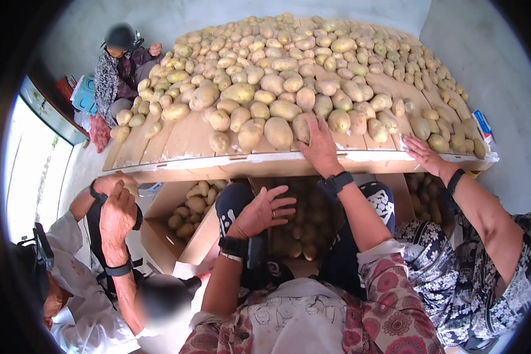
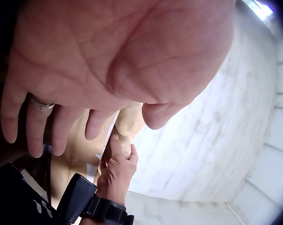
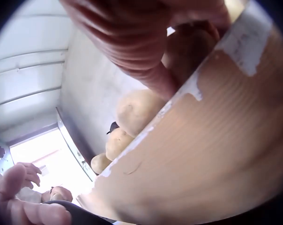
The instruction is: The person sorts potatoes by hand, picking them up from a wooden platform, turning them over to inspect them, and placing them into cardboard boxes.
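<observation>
At the front edge of the cardboard-topped table (image 1: pixel 171 141), my right hand (image 1: pixel 321 150) grips a potato (image 1: pixel 301 128) with fingers and thumb curled about it. In the right wrist view that potato (image 3: pixel 190 49) lies in shadow under the hand, close over the edge. My left hand (image 1: pixel 262 211) holds nothing; its fingers are spread in front of the table, over a box of potatoes (image 1: pixel 304 227). The left wrist view shows its palm (image 2: pixel 122 51), with a ring on one finger. Many loose potatoes (image 1: pixel 278 133) of mixed sizes cover the tabletop.
Below the table, a cardboard box (image 1: pixel 159 227) of potatoes stands at left. Another person's hand (image 1: pixel 425 154) rests at the table edge on the right. On the left, a person in white (image 1: pixel 91 295) sits close by. Someone else (image 1: pixel 121 76) sits at the far left corner.
</observation>
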The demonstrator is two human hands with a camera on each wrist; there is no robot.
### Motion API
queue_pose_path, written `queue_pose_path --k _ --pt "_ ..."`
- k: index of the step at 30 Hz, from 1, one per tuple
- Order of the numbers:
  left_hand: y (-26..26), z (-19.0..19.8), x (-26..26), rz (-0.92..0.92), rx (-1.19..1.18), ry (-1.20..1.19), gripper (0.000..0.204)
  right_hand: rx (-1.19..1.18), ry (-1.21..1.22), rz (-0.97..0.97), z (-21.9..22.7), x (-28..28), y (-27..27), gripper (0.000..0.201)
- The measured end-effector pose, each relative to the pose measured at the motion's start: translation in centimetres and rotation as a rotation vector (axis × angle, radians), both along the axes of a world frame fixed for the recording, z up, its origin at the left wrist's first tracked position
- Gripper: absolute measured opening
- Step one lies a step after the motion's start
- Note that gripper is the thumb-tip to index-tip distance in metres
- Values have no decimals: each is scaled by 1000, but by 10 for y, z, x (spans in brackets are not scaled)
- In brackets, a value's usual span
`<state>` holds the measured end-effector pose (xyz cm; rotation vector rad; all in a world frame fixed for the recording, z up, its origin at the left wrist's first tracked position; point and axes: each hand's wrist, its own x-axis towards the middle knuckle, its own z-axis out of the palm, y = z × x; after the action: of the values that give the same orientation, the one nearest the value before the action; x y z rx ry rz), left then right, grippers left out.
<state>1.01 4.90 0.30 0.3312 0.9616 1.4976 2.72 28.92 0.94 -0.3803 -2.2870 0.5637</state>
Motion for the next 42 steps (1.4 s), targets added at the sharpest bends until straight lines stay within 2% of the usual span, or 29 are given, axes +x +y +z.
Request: queue_pose_path --k 2,5,7,9,10,12,14,15,16,18,19,21,24,26,28,30,31,34,37,40,42 --pt "-1 -2 2 -6 -21 -2 58 -228 -178 -53 5 -1 -2 72" --pt "0 -5 1 -21 -11 -15 57 -202 -34 -49 -15 -8 10 73" --pt "0 -4 0 -23 -2 -31 57 -184 34 -33 -7 -3 12 73" --pt "1 -2 2 -19 -17 -8 58 -508 138 155 0 17 12 69" --pt "2 -3 5 -21 -12 -15 58 -503 132 151 5 30 9 69" --pt "2 0 5 3 -19 17 63 -911 121 537 17 55 -1 71" --pt "2 1 4 12 29 -19 61 -931 -31 731 15 76 -15 71" --pt "3 0 5 25 78 -63 60 -825 -155 764 10 82 -22 69" --pt "3 -5 3 16 77 -62 60 -637 -162 846 7 84 -33 70" --pt "-2 -12 1 19 -36 127 51 -510 -154 895 -4 87 -58 72" --pt "-3 -13 7 101 -57 115 50 -550 -191 877 -8 87 -61 72" --pt "-6 -10 5 102 -53 118 50 -597 -228 849 -11 90 -61 72" --pt "-8 -12 0 54 39 108 51 -810 -233 866 -7 92 -51 63" --pt "-6 -6 3 173 126 -1 50 -1298 -72 951 -14 86 -49 52" --pt "-3 -8 0 187 139 -5 50 -1261 -25 991 -14 84 -46 47" --pt "-2 -11 5 217 145 -30 49 -1229 -138 877 -14 86 -41 48" --pt "1 -8 5 241 142 33 47 -1252 -184 823 -11 86 -40 46" --pt "-4 -11 3 238 98 97 39 -1423 -266 765 -19 86 -39 41" --pt "-5 -18 5 291 56 93 41 -1576 -246 729 -32 83 -46 40" --pt "-6 -16 -3 277 110 -10 45 -1503 -314 820 -30 80 -46 35" --pt "-6 -18 -4 191 137 -69 48 -1511 -278 829 -29 78 -45 34"
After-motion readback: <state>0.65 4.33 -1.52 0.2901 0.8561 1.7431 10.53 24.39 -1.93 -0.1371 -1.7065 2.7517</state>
